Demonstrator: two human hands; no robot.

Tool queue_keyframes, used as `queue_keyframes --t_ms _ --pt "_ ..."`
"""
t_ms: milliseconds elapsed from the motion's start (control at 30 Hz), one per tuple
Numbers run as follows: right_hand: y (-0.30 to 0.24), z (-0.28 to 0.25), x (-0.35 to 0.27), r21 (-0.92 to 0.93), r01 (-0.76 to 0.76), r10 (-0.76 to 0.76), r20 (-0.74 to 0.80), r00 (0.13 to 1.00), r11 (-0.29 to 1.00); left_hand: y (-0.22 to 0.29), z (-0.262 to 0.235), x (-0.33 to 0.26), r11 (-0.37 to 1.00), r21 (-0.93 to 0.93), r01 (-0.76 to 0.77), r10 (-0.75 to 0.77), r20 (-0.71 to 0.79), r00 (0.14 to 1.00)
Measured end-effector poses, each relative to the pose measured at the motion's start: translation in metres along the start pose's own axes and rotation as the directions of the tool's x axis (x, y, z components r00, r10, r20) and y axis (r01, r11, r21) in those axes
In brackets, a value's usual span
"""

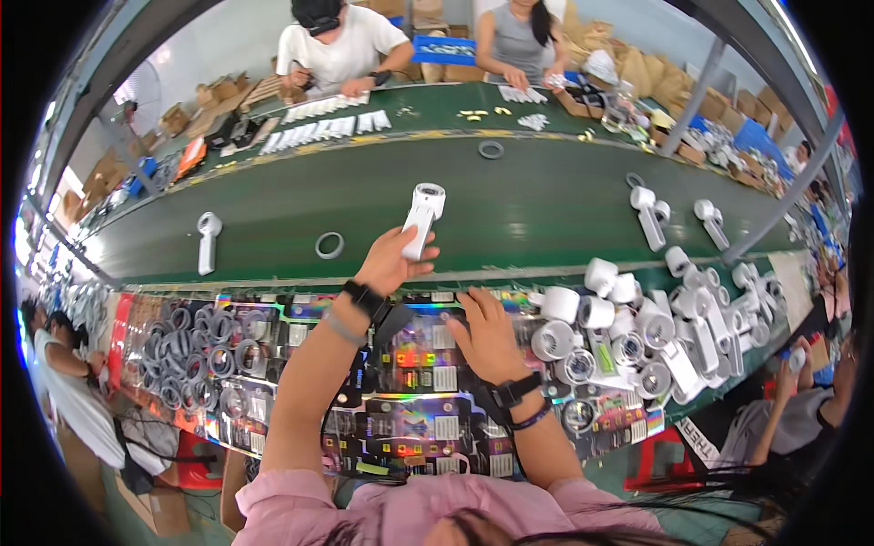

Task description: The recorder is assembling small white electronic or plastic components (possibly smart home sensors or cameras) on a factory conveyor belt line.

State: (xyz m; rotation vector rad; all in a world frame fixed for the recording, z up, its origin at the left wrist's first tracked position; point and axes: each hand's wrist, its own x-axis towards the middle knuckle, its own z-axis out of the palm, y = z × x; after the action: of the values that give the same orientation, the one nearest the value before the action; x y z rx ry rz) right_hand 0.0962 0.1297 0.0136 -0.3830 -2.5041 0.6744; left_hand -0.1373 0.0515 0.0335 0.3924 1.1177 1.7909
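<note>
White, the handheld fan (423, 217) tilts over the green belt (546, 209), its handle (418, 233) gripped by the left hand (391, 261), while the right hand (487, 337) spreads, holding nothing visible. It looks light, stiff and slick; the handle seems the safest hold.

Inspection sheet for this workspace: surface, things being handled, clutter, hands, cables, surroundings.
Surface: green belt; glossy printed sheets on its near side.
Things handled: white fan-shaped device, round head pointing away from the wearer.
Clutter: heaped grey rings at left, piled white parts at right; a loose ring and another white device on the belt.
Hands: left hand holds the device; right hand, fingers spread, holds nothing, over the sheets.
Cables: nothing seen on the belt; elsewhere too blurred to tell.
Surroundings: two co-workers opposite; red stool lower left.
</note>
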Motion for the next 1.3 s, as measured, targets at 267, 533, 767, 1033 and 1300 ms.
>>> queue_keyframes --t_ms 267,533,767,1033,1300 --pt "0.001 -0.008 -0.002 -0.022 0.036 -0.031 0.185 0.982 0.999 0.019 -0.057 0.053 0.963 0.261 0.066 0.055 -0.432 0.900" --pt "0.008 -0.009 -0.003 -0.081 0.054 -0.039 0.175 0.984 0.995 0.073 -0.067 -0.013 0.216 0.878 0.427 0.237 -0.472 0.849" --pt "0.001 -0.004 -0.004 -0.070 0.079 -0.064 0.192 0.979 0.994 0.062 -0.160 -0.043 -0.264 0.820 0.508 0.404 -0.385 0.830" --pt "0.012 -0.001 -0.003 -0.036 0.116 -0.112 0.098 0.989 0.993 0.077 -0.139 -0.090 -0.517 0.829 0.212 0.439 0.044 0.898" --pt "0.012 0.003 -0.006 -0.028 0.021 -0.018 0.099 0.995 0.999 0.080 -0.121 -0.170 -0.710 0.614 0.344 0.264 -0.221 0.939"
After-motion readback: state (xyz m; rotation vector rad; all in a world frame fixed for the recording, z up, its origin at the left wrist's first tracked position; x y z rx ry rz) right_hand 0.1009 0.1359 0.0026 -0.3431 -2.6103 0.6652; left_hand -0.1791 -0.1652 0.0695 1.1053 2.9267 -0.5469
